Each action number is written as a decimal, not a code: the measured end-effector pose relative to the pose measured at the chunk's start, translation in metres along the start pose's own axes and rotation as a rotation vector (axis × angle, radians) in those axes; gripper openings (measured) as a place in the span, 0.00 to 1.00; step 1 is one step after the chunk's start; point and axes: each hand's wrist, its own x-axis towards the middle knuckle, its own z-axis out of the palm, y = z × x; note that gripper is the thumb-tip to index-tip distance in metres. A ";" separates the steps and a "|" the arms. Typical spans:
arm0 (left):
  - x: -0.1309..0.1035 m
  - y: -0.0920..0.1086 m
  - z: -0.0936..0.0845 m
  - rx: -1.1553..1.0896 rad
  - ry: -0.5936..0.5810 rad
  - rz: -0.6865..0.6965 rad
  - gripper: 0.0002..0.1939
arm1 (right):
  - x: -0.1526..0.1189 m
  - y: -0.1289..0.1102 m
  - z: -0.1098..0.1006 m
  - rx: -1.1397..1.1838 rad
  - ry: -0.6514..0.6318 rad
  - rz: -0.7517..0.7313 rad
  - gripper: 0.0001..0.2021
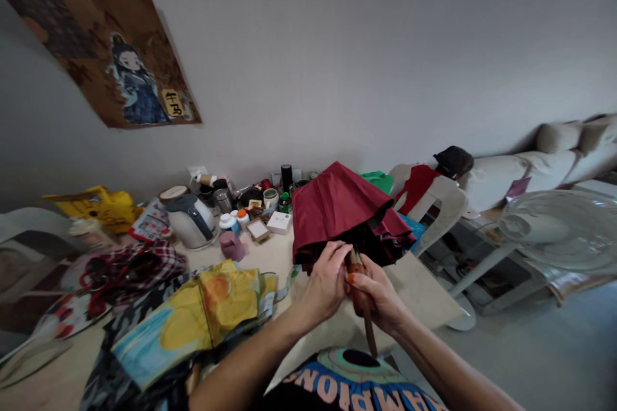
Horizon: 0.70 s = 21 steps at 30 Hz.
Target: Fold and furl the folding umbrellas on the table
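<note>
A dark red umbrella [332, 205], partly folded with loose cloth, points away from me over the table. Its brown handle [359, 298] has a strap hanging from the near end. My right hand [380, 292] is wrapped round this handle from the right. Against the handle's upper end, from the left, is my left hand [328, 279], its fingers bent and closed near the metal shaft under the cloth. To the left lies a folded yellow and blue patterned umbrella [212, 308] on dark camouflage cloth.
The pale table [424, 289] also holds an electric kettle [189, 218], a pink cup [232, 246], a white box [279, 223], bottles and a checked cloth [149, 270]. A chair [446, 205] and a standing fan [554, 231] are at the right.
</note>
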 end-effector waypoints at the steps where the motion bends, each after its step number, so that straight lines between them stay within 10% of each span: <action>1: -0.003 0.001 0.001 -0.034 0.019 -0.005 0.19 | 0.001 0.002 -0.003 -0.003 -0.005 -0.025 0.21; 4: -0.010 0.000 -0.002 -0.200 0.068 -0.177 0.14 | 0.004 0.004 -0.011 -0.039 -0.021 -0.063 0.21; 10: -0.013 -0.031 -0.022 -1.119 0.123 -1.068 0.11 | 0.007 0.003 -0.023 -0.223 -0.031 -0.114 0.17; 21: -0.018 -0.074 -0.027 -1.154 0.138 -1.044 0.20 | 0.037 0.044 -0.056 -0.858 0.316 -0.179 0.23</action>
